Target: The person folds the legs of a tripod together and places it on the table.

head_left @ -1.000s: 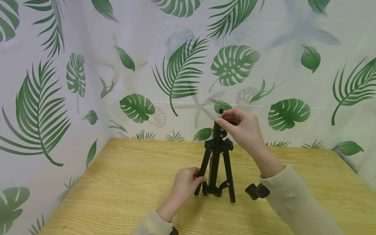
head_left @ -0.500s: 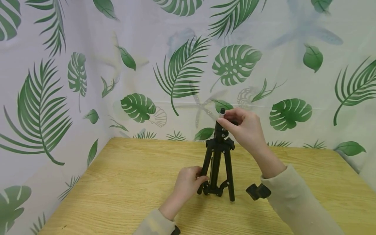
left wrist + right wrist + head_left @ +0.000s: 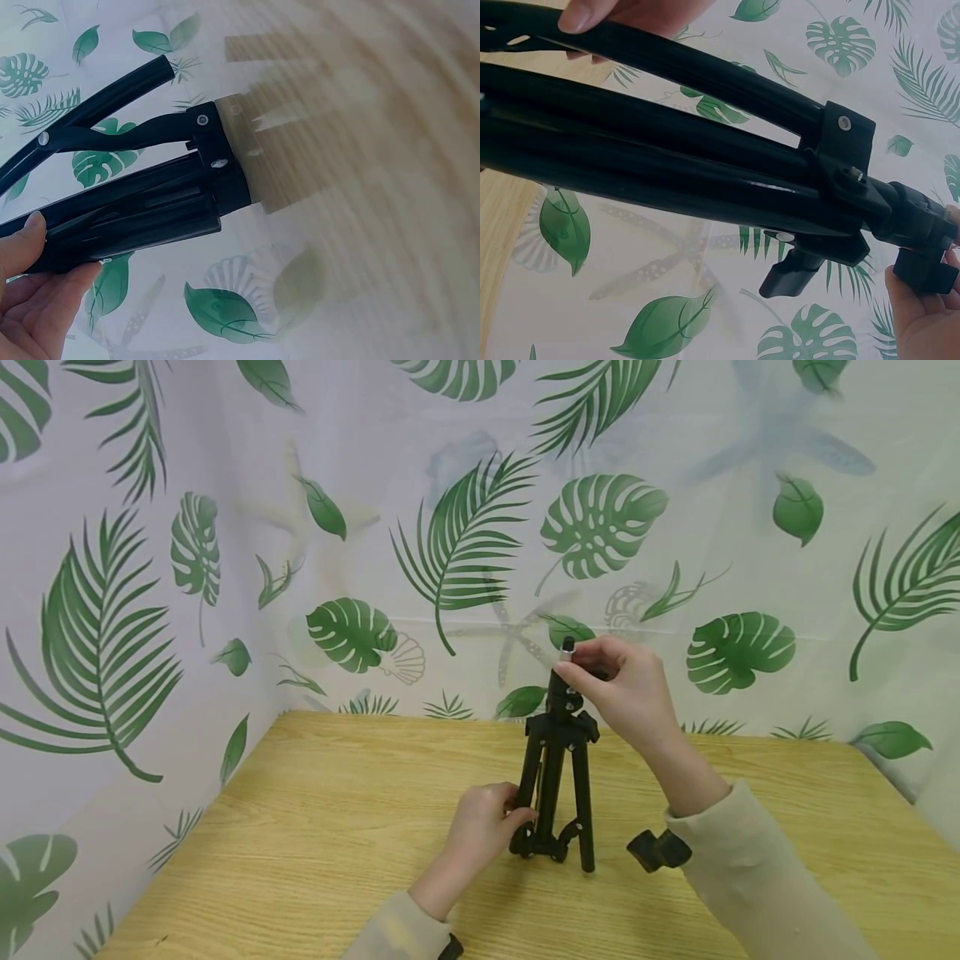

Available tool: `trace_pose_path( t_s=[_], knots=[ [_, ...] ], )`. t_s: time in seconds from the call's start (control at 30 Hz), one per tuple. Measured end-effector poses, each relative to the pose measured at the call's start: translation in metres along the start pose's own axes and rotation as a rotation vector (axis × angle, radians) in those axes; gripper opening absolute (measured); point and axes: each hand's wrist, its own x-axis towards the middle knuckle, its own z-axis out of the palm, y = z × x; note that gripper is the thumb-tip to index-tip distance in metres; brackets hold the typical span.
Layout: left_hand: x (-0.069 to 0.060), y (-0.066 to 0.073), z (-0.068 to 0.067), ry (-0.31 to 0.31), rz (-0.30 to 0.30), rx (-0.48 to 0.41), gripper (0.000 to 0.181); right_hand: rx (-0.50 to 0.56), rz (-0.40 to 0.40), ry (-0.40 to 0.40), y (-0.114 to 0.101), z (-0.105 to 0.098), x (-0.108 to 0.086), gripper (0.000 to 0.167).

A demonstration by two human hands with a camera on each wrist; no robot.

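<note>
A small black tripod (image 3: 550, 785) stands near the middle of the table, its legs only slightly spread. My left hand (image 3: 480, 831) pinches its left leg low down, thumb in front. At the top, the thumb and fingers of my right hand (image 3: 630, 693) hold the tripod's head, just under a silver collar with a black tip. In the left wrist view, the gripped leg lies close along the centre column, and another leg (image 3: 112, 94) angles away on its hinged brace. A knob (image 3: 791, 274) below the head shows in the right wrist view.
The light wood table (image 3: 315, 827) reaches back to a white, leaf-patterned curtain (image 3: 360, 527), which also hangs along the left side. A black mount (image 3: 658, 850) sits at the right sleeve's cuff.
The left leg has swung inward towards the centre column, with my left hand moving slightly right along with it. My right hand keeps its hold on the tripod's head.
</note>
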Motion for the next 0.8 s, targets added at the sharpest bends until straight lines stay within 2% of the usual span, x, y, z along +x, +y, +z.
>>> trace_pose_path(
  t_s=[0.8],
  knots=[
    [0.0052,0.0023,0.0022,-0.017,0.008,0.014,0.017,0.007,-0.007,0.011,0.0028,0.0007,0.0001,0.026]
  ],
)
